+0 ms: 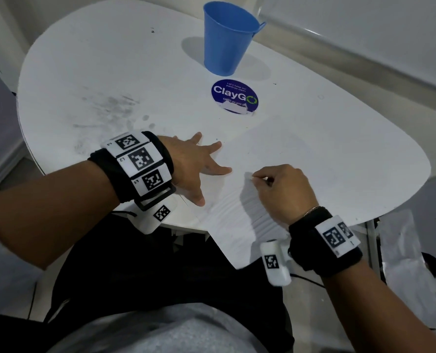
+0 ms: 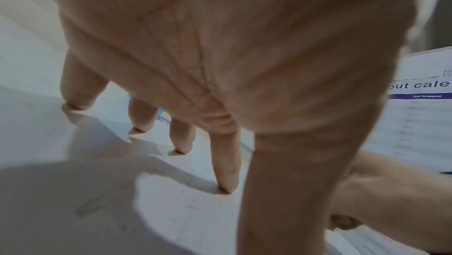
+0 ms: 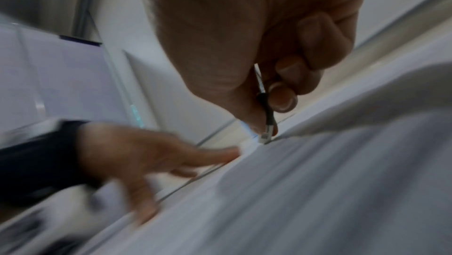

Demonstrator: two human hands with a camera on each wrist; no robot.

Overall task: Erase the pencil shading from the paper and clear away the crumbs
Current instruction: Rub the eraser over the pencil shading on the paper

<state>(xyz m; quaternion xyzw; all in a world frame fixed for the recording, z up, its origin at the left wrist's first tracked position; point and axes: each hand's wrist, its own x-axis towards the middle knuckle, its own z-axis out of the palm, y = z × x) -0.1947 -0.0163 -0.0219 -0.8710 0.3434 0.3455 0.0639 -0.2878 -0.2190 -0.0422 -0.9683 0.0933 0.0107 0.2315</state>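
White paper sheet (image 1: pixel 270 159) lies on the white desk (image 1: pixel 110 72) — your left hand (image 1: pixel 194 164) splays flat, your right hand (image 1: pixel 283 187) pinches a thin black-and-white eraser stick (image 3: pixel 265 112).

Left hand (image 1: pixel 196 164) spreads flat on the paper (image 1: pixel 275 159) at the worktop's (image 1: pixel 84 72) near edge; right hand (image 1: pixel 283 189) pinches something small, pressing it down.

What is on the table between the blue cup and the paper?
A round blue ClayGo sticker sits on the table between the blue cup and the paper. The head view shows it.
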